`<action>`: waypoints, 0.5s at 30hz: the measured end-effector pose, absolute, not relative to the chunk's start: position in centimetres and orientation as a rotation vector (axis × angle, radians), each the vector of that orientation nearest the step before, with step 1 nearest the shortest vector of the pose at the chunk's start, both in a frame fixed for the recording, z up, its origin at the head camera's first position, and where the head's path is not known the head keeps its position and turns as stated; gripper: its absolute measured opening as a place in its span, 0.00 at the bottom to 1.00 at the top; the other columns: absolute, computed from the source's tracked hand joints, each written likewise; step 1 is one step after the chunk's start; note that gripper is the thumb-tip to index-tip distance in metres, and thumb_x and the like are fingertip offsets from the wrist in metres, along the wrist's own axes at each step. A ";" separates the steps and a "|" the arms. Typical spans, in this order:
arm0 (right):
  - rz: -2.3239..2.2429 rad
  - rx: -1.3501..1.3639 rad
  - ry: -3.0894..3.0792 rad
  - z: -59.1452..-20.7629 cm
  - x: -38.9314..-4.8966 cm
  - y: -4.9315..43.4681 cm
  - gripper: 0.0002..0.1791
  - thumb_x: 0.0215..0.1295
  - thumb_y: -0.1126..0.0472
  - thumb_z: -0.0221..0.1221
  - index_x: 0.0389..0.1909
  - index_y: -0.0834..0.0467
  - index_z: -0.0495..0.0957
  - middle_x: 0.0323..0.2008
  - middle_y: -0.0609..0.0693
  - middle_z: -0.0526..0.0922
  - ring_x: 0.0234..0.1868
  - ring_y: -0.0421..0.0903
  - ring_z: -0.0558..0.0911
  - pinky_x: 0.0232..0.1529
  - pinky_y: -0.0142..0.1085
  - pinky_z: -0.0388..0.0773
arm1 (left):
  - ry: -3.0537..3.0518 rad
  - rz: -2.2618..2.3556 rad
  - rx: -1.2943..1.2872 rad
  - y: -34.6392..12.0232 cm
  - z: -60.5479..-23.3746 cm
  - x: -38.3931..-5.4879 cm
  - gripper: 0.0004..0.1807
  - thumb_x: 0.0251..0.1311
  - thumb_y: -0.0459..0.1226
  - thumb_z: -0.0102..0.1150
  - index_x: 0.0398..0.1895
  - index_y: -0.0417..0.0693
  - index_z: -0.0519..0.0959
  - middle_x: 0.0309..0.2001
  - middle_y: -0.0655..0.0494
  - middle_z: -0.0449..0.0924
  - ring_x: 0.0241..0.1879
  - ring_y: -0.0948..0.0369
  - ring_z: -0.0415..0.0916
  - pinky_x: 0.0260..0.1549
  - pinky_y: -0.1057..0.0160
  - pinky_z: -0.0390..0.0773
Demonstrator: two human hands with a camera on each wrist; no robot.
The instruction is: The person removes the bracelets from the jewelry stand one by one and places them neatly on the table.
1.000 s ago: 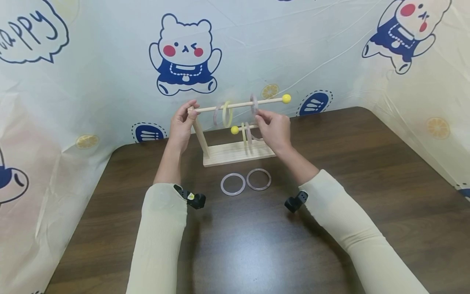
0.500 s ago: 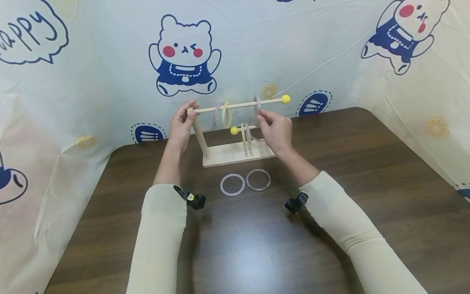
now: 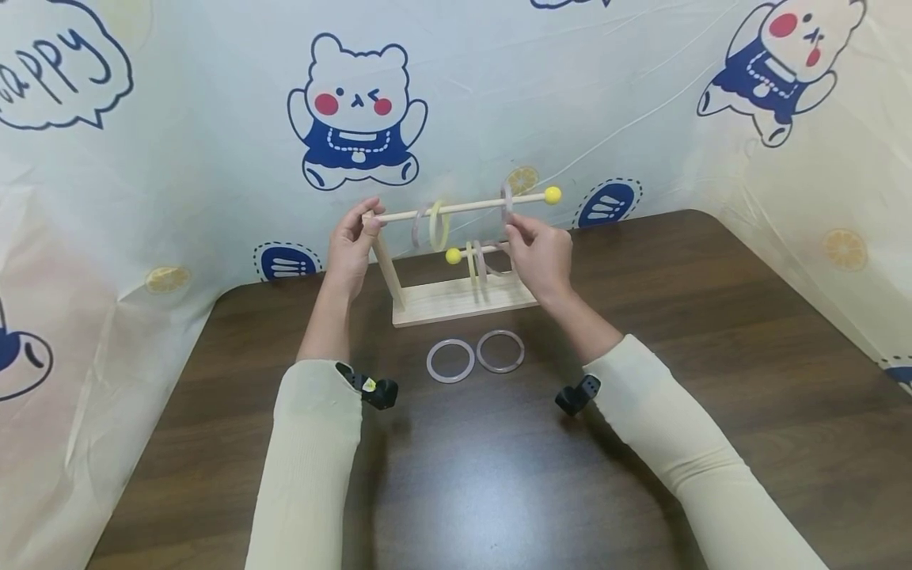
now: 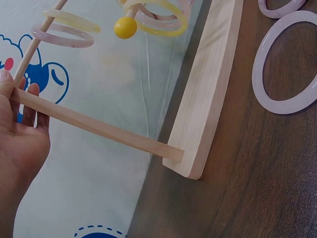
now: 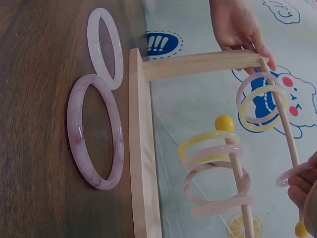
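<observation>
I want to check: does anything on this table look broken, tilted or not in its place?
Nothing stands out as odd. The wooden rack sits flat on the table, and the bangles on its rods look whole where visible. Two loose bangles lie flat in front, without visible cracks.

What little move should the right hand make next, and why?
Probably slide the pinched ring off past the upper knob: the right hand holds it, it has inched that way, and only bare rod lies between ring and knob.

Head view from above, fwd/down; 2 wrist views close-up from opp. sides, rack (image 3: 442, 304) in both.
</observation>
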State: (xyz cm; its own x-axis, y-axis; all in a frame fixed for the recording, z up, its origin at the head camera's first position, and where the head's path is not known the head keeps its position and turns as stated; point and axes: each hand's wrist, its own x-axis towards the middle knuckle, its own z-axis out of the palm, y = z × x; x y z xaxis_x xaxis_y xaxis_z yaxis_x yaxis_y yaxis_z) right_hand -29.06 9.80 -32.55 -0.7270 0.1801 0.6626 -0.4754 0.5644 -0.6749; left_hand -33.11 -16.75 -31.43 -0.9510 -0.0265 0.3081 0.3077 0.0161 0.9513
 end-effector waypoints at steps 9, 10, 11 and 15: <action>1.151 0.226 -2.051 -32.7 -29.1 10.0 0.09 0.59 0.66 0.61 0.38 0.65 0.83 0.34 0.58 0.84 0.30 0.50 0.84 0.31 0.39 0.79 | -2.063 -2.029 -0.269 -16.8 -31.4 -33.0 0.21 0.64 0.38 0.51 0.60 0.47 0.71 0.56 0.52 0.72 0.54 0.57 0.68 0.60 0.62 0.60; 1.149 0.221 -2.049 -32.7 -29.1 10.0 0.09 0.58 0.66 0.61 0.38 0.65 0.83 0.34 0.58 0.84 0.30 0.50 0.84 0.31 0.39 0.79 | -2.061 -2.033 -0.269 -16.8 -31.4 -33.0 0.21 0.64 0.38 0.51 0.60 0.47 0.71 0.56 0.52 0.72 0.54 0.57 0.68 0.60 0.62 0.60; 1.146 0.216 -2.049 -32.7 -29.2 10.1 0.09 0.58 0.66 0.61 0.38 0.65 0.83 0.34 0.58 0.84 0.30 0.50 0.84 0.31 0.38 0.79 | -2.061 -2.033 -0.270 -16.8 -31.4 -32.9 0.21 0.63 0.38 0.51 0.60 0.48 0.71 0.56 0.52 0.72 0.54 0.57 0.68 0.60 0.62 0.60; 1.143 0.202 -2.046 -32.8 -29.2 10.2 0.08 0.59 0.66 0.61 0.38 0.65 0.83 0.34 0.58 0.84 0.31 0.50 0.84 0.32 0.38 0.79 | -2.056 -2.038 -0.274 -16.8 -31.3 -32.9 0.21 0.63 0.38 0.51 0.60 0.47 0.71 0.56 0.52 0.71 0.54 0.57 0.68 0.60 0.62 0.60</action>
